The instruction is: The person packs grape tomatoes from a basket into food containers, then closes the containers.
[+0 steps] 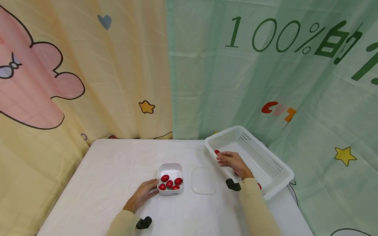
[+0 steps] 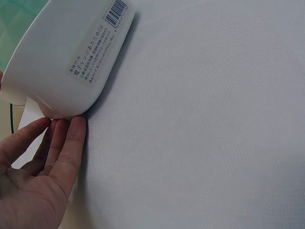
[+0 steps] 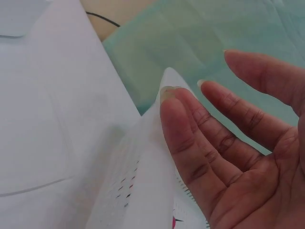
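Note:
In the head view my left hand touches the left side of a small white container on the table. The left wrist view shows its outstretched fingertips against the container's lower corner, beside a printed label. Several cherry tomatoes lie inside the container. My right hand is over the near left rim of a white perforated basket, fingers loosely bent with nothing between them. One cherry tomato shows just beyond its fingertips, and another peeks out beside the right sleeve.
A clear, square lid lies flat between the container and the basket. White cloth covers the table. Printed curtains hang behind it and at both sides. A black cable runs down past the basket's right end.

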Demonstrator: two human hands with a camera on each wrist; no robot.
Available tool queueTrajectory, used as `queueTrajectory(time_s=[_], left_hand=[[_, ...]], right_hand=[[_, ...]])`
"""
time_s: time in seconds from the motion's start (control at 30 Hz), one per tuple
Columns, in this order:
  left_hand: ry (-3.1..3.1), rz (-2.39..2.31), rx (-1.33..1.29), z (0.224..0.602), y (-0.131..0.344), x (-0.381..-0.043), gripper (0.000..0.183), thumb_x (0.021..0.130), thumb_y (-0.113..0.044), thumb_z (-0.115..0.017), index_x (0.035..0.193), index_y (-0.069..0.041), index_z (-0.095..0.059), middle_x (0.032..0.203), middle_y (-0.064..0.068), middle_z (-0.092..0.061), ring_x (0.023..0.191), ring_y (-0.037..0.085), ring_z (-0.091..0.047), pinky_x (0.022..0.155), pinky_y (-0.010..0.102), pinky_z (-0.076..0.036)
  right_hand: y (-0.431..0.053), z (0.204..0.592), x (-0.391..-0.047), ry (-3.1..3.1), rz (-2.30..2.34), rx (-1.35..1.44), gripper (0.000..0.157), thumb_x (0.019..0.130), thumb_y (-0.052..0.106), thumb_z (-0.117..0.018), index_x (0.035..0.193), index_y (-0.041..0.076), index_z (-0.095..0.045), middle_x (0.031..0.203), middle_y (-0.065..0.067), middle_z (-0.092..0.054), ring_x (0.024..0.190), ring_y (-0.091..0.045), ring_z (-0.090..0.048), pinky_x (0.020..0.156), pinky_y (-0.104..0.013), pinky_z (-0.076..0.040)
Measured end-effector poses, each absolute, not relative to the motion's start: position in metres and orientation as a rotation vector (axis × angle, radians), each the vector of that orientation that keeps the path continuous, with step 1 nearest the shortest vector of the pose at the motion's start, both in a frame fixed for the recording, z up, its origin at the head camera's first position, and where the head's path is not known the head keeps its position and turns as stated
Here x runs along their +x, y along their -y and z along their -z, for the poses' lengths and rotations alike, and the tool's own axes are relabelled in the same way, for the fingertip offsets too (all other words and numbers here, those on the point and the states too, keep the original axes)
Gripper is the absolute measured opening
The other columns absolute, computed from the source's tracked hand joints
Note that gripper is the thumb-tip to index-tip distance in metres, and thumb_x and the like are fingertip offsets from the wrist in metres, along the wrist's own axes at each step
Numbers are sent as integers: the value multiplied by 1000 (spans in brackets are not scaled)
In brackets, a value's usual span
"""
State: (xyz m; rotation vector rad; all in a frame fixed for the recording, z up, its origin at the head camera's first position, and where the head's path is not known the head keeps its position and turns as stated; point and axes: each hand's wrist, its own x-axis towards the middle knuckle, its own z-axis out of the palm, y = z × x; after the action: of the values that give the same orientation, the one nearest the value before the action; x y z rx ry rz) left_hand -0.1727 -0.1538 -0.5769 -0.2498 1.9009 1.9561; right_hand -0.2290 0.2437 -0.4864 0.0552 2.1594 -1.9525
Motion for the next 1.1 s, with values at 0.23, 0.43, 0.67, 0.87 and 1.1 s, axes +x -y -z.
queueTrajectory(time_s=[0.23, 0.43, 0.67, 0.87, 1.1], left_hand=[[-1891, -1958, -245, 579, 154, -175, 55, 100, -27, -52, 136, 13, -41, 133, 24, -49, 118, 32, -51, 101, 47, -46], [-1895, -1961, -254, 580, 154, -173, 53, 100, -26, -53, 135, 12, -44, 133, 24, -50, 117, 31, -53, 100, 48, -46], [-1894, -1960, -252, 580, 155, -173, 54, 99, -27, -54, 135, 12, -44, 133, 24, -50, 117, 31, -52, 100, 47, -46], [-1898, -1954, -252, 580, 154, -173, 54, 99, -27, -54, 135, 12, -43, 133, 24, -50, 118, 33, -52, 100, 47, -47], [-1901, -1944, -245, 578, 154, -174, 56, 99, -29, -53, 136, 12, -42, 134, 25, -49, 120, 35, -51, 100, 48, -46]], right_hand=[[-249, 486, -230, -2225, 1898, 179, 37, 92, 19, -66, 119, -6, -61, 103, -12, -69, 88, -22, -67, 80, -32, -58], [-258, 489, -234, -2265, 1841, 175, 41, 92, 23, -66, 121, -5, -60, 108, -16, -68, 92, -24, -67, 94, -43, -53], [-270, 491, -246, -2228, 1796, 110, 37, 95, 17, -61, 122, -9, -58, 114, -19, -66, 110, -39, -60, 95, -40, -52], [-278, 494, -261, -2214, 1722, 35, 41, 99, 15, -55, 126, -16, -52, 116, -24, -64, 108, -35, -62, 94, -37, -52], [-286, 504, -279, -2182, 1638, 87, 43, 99, 23, -53, 123, -14, -55, 118, -26, -62, 108, -36, -59, 100, -45, -47]])
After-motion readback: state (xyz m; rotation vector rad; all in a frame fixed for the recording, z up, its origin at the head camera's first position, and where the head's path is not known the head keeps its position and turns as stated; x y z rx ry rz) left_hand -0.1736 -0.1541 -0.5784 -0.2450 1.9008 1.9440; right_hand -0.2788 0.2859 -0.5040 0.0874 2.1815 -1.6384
